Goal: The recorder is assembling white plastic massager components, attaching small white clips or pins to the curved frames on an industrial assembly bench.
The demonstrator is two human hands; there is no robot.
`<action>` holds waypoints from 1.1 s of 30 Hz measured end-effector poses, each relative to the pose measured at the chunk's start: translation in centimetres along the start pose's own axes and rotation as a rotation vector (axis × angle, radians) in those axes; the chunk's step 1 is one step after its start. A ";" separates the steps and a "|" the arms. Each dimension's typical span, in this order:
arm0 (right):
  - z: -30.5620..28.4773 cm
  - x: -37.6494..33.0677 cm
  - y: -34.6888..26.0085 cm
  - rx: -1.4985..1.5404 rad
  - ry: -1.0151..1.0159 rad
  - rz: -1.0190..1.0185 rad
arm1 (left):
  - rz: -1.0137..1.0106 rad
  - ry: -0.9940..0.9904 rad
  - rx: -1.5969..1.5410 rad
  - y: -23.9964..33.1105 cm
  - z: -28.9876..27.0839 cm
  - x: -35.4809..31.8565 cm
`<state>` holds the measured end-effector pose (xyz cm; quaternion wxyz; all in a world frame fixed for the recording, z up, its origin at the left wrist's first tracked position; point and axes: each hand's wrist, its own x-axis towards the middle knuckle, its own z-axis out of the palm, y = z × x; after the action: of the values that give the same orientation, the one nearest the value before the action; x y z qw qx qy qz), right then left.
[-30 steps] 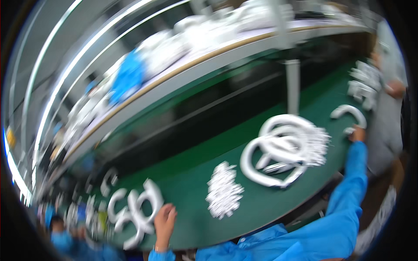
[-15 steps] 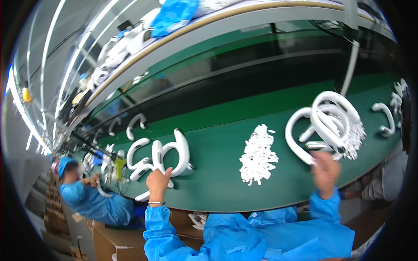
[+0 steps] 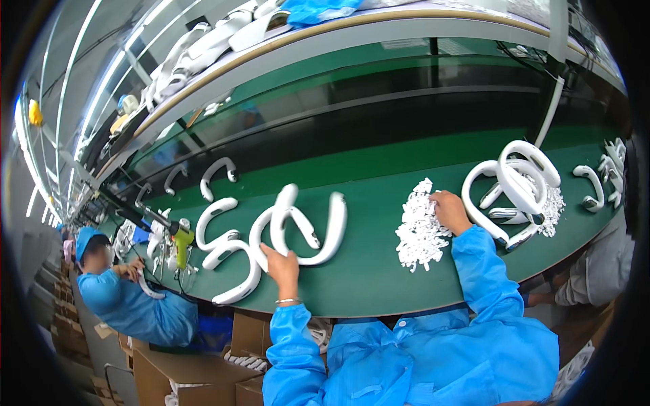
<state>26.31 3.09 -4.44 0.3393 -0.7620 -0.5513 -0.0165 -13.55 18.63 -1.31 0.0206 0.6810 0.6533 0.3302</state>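
My left hand (image 3: 282, 269) is closed on the lower bend of a white U-shaped neckband (image 3: 333, 233), whose arms point up and away from me; its edges are slightly blurred. Beside that hand, other white neckbands (image 3: 237, 292) lie partly overlapping on the green table. My right hand (image 3: 451, 212) reaches into the right edge of a loose pile of small white pieces (image 3: 418, 233). Its fingers are curled in at the pieces, and what they pinch, if anything, is hidden. Just right of it, several neckbands (image 3: 470, 196) are heaped over a second pile of small white pieces (image 3: 554, 211).
The green table (image 3: 365, 284) runs across, under a shelf (image 3: 379, 21) loaded with white parts. A green-and-black power driver (image 3: 180, 245) stands at the left, near a co-worker in blue (image 3: 139, 304). Cardboard boxes (image 3: 183, 365) stand below. Another person's pale clothing (image 3: 596, 264) shows at right.
My right hand has moved left from the heaped neckbands to the small white pieces. My left hand has shifted right, and the neckband at it now lies farther right and turned. The whole view has shifted slightly.
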 end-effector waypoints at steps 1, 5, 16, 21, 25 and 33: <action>-0.4 -0.2 -0.3 0.063 -0.036 0.028 | -0.123 -0.110 -0.134 -0.2 0.1 -0.2; -1.1 -1.2 -0.6 0.721 -0.150 0.403 | -0.098 -0.206 -0.405 -1.5 1.1 -1.5; -3.2 -3.7 -6.3 1.598 -0.092 0.684 | -0.332 -0.663 -1.319 8.0 2.5 -6.2; -4.1 -5.0 -12.4 1.405 -0.329 0.632 | -0.485 -0.896 -1.647 11.8 2.3 -8.9; -3.3 -5.9 -15.0 1.236 -0.382 0.468 | -0.593 -0.968 -1.649 13.2 0.5 -10.2; -2.9 -6.7 -15.6 1.157 -0.364 0.459 | -0.471 -1.111 -1.640 12.6 -0.6 -11.7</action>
<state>11.40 -1.52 2.92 0.5912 -0.5453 -0.3428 0.4854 -1.98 5.93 -0.01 0.8461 0.3680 0.2412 0.3007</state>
